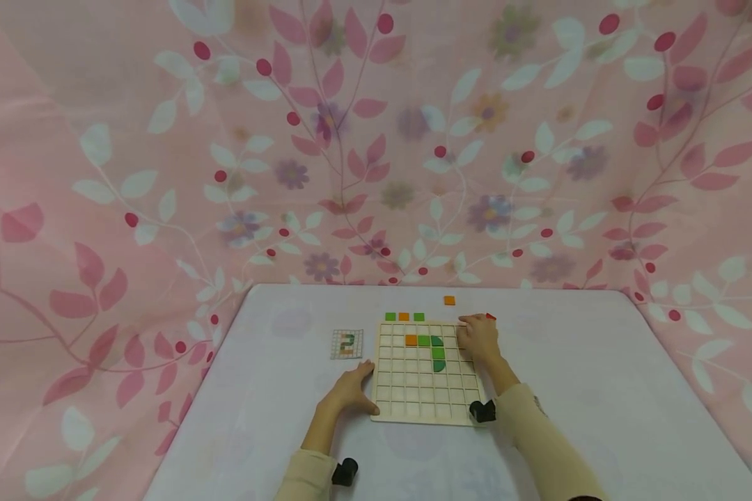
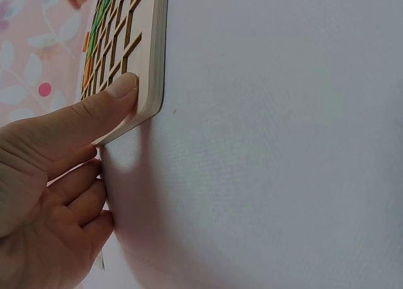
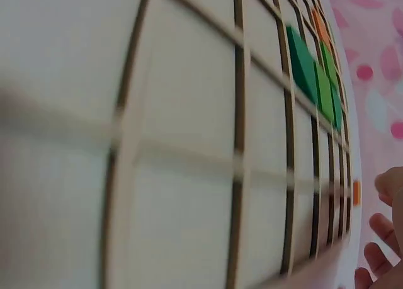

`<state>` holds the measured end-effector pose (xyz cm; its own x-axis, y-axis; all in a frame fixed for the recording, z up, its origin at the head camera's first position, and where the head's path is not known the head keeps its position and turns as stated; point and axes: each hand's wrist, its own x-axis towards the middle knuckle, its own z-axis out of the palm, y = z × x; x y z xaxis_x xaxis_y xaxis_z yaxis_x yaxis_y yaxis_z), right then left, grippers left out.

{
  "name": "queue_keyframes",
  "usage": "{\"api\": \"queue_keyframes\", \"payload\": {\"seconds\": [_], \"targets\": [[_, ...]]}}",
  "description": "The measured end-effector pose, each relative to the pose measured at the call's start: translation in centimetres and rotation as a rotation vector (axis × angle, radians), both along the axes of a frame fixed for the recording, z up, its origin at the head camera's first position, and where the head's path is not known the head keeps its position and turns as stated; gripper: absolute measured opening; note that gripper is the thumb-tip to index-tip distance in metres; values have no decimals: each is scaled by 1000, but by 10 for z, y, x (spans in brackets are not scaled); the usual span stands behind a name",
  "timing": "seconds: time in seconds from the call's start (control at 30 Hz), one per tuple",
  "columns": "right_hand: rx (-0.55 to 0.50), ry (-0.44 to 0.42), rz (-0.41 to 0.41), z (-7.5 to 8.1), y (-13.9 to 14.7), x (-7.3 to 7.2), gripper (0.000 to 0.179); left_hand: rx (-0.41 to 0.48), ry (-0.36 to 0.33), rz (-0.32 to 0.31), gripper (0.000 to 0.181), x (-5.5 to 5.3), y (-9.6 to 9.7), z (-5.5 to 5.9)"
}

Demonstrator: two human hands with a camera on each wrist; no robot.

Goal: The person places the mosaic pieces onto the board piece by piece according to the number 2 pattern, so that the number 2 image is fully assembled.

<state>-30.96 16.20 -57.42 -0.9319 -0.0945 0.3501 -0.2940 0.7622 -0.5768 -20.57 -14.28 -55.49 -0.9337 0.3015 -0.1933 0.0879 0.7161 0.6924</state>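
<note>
A pale wooden grid board (image 1: 407,393) lies on the table. My left hand (image 1: 349,391) holds its left edge; in the left wrist view the thumb (image 2: 94,113) lies on the board's corner, with the other fingers curled beside the edge. Set in the grid are an orange square tile (image 1: 411,340), a light green square tile (image 1: 423,341), a second light green one (image 1: 439,353) and two dark green rounded tiles (image 1: 439,366). My right hand (image 1: 480,338) is over the board's upper right edge, its fingers loosely bent in the right wrist view, nothing visible between them.
Beyond the board lie two green tiles (image 1: 390,316) with an orange tile (image 1: 404,316) between them, and another orange tile (image 1: 449,300) farther back. A red tile (image 1: 491,316) shows partly behind my right hand. Left of the board is a small pattern card (image 1: 347,344).
</note>
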Motion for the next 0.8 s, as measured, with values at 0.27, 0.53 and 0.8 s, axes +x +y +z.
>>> {"api": "queue_keyframes", "payload": {"seconds": [0.27,0.53,0.8], "targets": [[114,-121,145,11,-58,-11,30,0,0,10,96,-2,-2,3],[320,-330,186,11,-72,-14,39,-1,-13,11,96,1,0,4],[378,-367,220,16,-77,-13,41,-9,-26,30,96,1,2,4]]}}
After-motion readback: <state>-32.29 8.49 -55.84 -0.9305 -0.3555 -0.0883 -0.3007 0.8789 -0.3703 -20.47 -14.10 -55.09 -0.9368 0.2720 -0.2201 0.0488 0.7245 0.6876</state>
